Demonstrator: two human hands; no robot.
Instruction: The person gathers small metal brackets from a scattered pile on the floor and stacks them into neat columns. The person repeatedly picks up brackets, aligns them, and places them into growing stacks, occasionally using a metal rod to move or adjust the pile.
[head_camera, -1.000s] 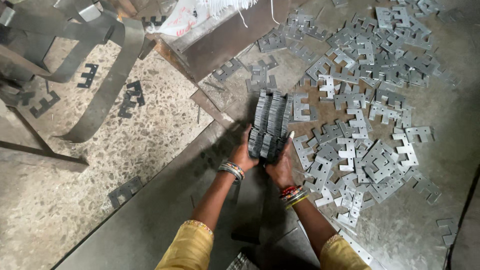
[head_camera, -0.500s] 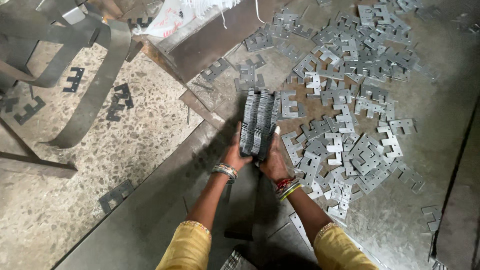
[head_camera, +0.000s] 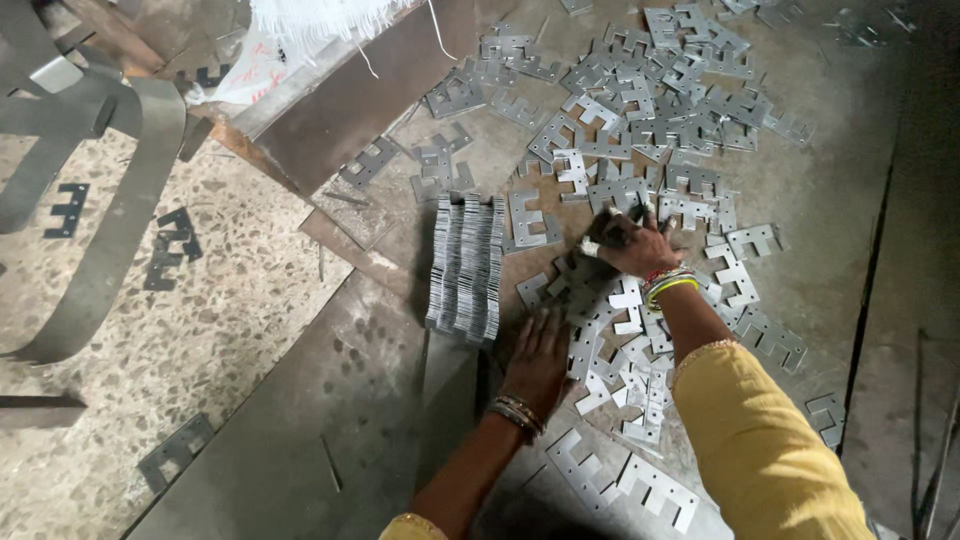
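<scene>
A tight stack of E-shaped metal plates (head_camera: 466, 265) stands on edge on the steel floor sheet (head_camera: 300, 420). My left hand (head_camera: 538, 358) lies flat on the sheet just right of the stack's near end, fingers spread, holding nothing. My right hand (head_camera: 628, 243) reaches into the scattered pile of loose E-shaped plates (head_camera: 640, 110), its fingers curled over a few of them. Bangles circle both wrists, and my sleeves are yellow.
Loose plates spread across the sheet to the right and far side. A slanted steel plate (head_camera: 350, 95) and white cloth (head_camera: 300, 20) lie at the top. Curved metal strips (head_camera: 110, 230) and several dark plates rest on the speckled floor at left.
Both hands have let go of the stack, which now stands alone. My right hand has moved right into the loose pile; my left has dropped flat beside the stack.
</scene>
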